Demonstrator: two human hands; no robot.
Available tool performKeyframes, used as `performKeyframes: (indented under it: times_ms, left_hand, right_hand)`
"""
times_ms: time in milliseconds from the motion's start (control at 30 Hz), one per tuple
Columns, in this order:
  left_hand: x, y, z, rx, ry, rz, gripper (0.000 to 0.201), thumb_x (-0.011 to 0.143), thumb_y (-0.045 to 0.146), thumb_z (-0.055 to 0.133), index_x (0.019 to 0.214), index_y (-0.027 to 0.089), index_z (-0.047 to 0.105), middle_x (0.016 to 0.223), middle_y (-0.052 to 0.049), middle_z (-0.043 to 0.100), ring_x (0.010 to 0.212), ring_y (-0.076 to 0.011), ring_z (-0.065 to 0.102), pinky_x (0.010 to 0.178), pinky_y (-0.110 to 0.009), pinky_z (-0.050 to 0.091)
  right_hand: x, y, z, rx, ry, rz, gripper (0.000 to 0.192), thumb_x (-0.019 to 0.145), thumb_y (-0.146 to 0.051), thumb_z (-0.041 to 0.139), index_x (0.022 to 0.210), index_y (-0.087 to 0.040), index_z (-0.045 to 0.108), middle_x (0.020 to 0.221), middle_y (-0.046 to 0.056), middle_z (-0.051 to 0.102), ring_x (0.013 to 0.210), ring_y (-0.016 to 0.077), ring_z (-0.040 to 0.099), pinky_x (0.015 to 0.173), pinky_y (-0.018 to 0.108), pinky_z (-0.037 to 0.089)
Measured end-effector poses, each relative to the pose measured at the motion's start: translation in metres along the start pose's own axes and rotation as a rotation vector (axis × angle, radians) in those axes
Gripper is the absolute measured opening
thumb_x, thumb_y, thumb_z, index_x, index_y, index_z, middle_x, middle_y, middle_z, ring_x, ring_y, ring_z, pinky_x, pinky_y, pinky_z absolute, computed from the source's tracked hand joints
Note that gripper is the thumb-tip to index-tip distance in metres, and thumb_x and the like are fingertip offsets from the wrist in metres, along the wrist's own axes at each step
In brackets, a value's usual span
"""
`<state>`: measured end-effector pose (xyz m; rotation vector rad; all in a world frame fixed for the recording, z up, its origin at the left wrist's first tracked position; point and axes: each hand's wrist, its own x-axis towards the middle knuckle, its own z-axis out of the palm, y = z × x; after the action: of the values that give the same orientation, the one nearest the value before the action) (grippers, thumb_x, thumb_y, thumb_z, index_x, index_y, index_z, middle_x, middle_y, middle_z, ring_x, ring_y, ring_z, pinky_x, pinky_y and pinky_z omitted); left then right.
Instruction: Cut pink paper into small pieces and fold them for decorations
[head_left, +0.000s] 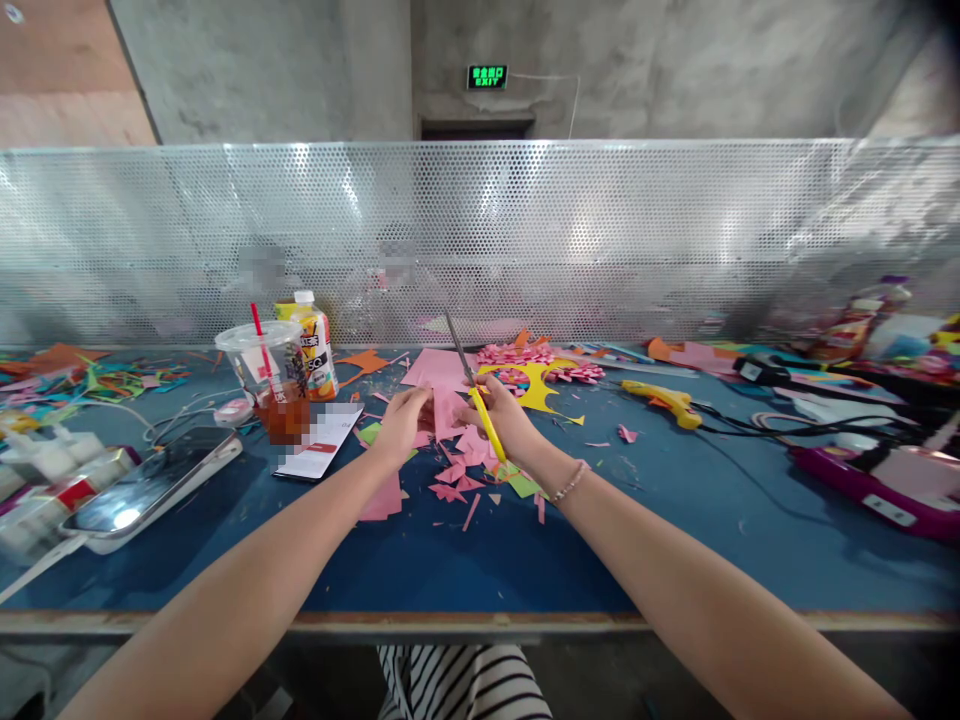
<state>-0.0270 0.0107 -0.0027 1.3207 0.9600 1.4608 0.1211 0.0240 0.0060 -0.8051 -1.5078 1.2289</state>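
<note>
A piece of pink paper [448, 412] is pinched in my left hand [403, 425], whose fingers are closed on its left edge. My right hand [508, 418] is closed around a pair of scissors with yellow handles [489, 428]; the dark blades point up and away from me, to the right of the paper. Its fingertips are close to the paper, but I cannot tell whether they touch it. Below both hands lies a loose heap of pink paper scraps [454, 480], with a green piece [523, 484] among them. Another pink sheet [427, 366] lies just behind.
On the left stand a lidded drink cup [274, 385] with a red straw and a bottle [319, 350], near a charging phone [154, 490]. Yellow cut-out paper [534, 385] lies behind my right hand. Rightward are a yellow-handled tool [664, 402], cables and a purple case [862, 485].
</note>
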Motion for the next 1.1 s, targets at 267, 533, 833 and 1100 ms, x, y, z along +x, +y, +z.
performKeyframes:
  times_ms: [267,533,833,1100]
  left_hand:
    - [0.000,0.001,-0.004,0.618,0.030,0.276,0.028,0.080,0.033,0.041,0.058,0.017,0.048,0.053,0.002,0.047,0.054,-0.0112,0.045,0.054,-0.024,0.033]
    - [-0.001,0.001,-0.002,0.473,-0.038,0.185,0.027,0.079,0.038,0.044,0.063,0.017,0.050,0.054,0.003,0.048,0.049,-0.0112,0.051,0.051,-0.024,0.036]
    - [0.007,-0.005,-0.006,0.323,-0.136,0.151,0.026,0.071,0.037,0.058,0.061,0.017,0.046,0.051,0.004,0.050,0.044,-0.0096,0.052,0.050,-0.023,0.040]
    - [0.005,-0.004,-0.004,0.286,-0.111,0.136,0.029,0.072,0.040,0.058,0.062,0.016,0.047,0.054,0.003,0.052,0.046,-0.0093,0.052,0.050,-0.023,0.042]
  right_hand:
    - [-0.004,-0.006,0.003,0.086,0.047,-0.012,0.053,0.054,-0.027,0.073,0.094,-0.022,0.038,0.062,-0.008,0.047,0.052,0.0104,0.058,0.036,0.015,0.032]
    - [-0.001,-0.004,0.002,0.084,0.088,-0.037,0.054,0.054,-0.030,0.073,0.095,-0.021,0.038,0.061,-0.009,0.045,0.053,0.0111,0.057,0.036,0.016,0.028]
    - [-0.001,-0.004,0.004,0.107,0.154,-0.053,0.051,0.053,-0.026,0.072,0.089,-0.022,0.037,0.066,-0.009,0.045,0.047,0.0060,0.050,0.035,0.016,0.029]
    - [0.003,0.003,-0.001,0.138,0.121,-0.026,0.048,0.058,-0.034,0.070,0.092,-0.024,0.039,0.065,-0.006,0.050,0.051,0.0105,0.056,0.036,0.016,0.029]
